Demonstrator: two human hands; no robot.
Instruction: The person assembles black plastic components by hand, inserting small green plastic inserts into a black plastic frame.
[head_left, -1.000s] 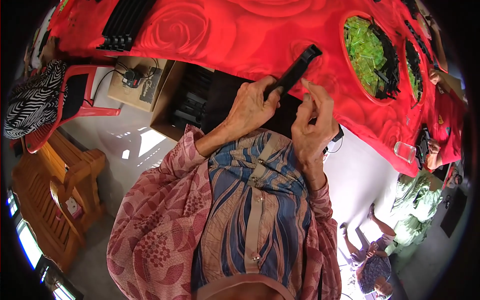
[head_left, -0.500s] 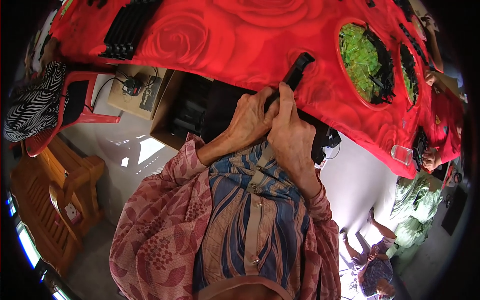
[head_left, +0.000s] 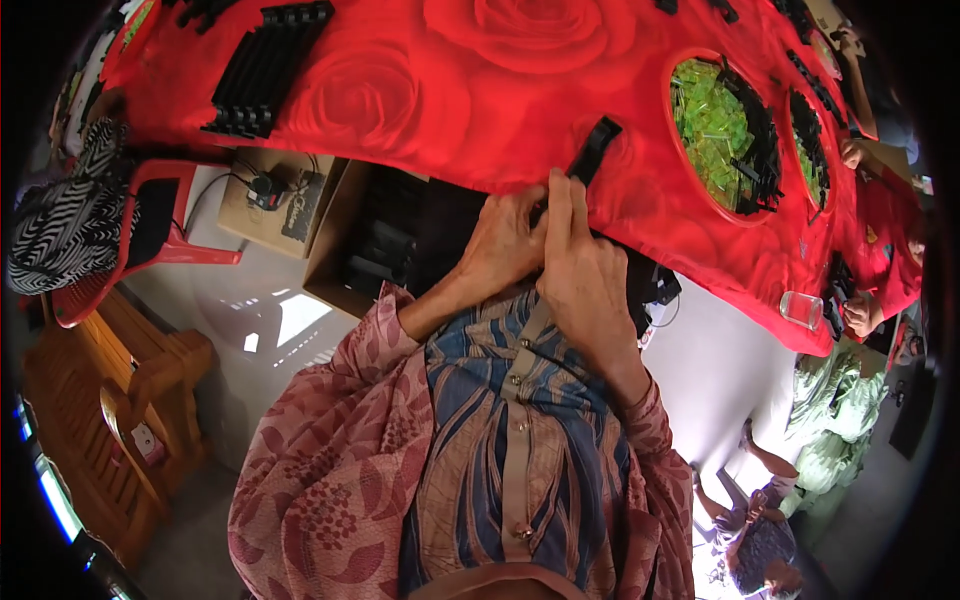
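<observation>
A long black plastic piece (head_left: 597, 150) with a bent end juts up and right from between my hands, over the front edge of the red rose-printed tablecloth (head_left: 480, 150). My left hand (head_left: 505, 238) is closed round its near end. My right hand (head_left: 585, 275) is closed on it too, with straightened fingers pressed along it close to my left fingertips. The part of the piece between the hands is hidden.
Similar black pieces (head_left: 265, 70) lie in a row at the far left. Round trays (head_left: 672, 125) at the right hold greenish-yellow clear bits and black parts. A carton (head_left: 330, 235) of black pieces stands below the table edge. A clear cup (head_left: 800, 310) and a co-worker's hand (head_left: 858, 315) are at far right.
The black piece's bent end has dipped slightly and swung a little left. Both hands keep hold of it, nearly in place, while the whole view has shifted slightly.
</observation>
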